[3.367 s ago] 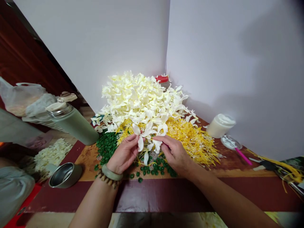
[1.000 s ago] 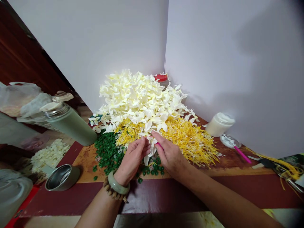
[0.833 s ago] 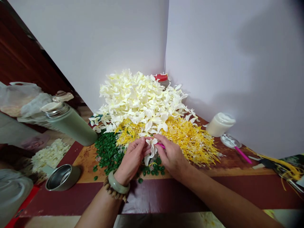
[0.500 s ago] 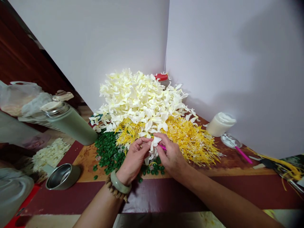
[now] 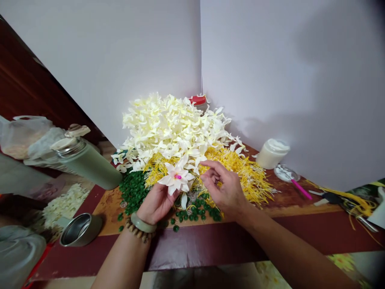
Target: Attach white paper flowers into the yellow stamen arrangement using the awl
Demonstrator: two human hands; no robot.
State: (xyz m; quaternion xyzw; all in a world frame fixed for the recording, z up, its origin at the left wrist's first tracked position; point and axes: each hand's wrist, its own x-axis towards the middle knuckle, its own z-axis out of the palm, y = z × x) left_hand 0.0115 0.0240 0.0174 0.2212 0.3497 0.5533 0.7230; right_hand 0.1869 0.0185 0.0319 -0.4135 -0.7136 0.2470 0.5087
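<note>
flower [image 5: 173, 183] held atop left grip [image 5: 158, 202], right grip [image 5: 225, 190] loosely parted, just beside it

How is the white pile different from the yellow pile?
The white pile has broad, curvy petals; the yellow pile has thin strands, with some white among them. The white pile rises higher and farther back; the yellow pile lies lower, nearer the table's front edge. Both are loose heaps.
</note>
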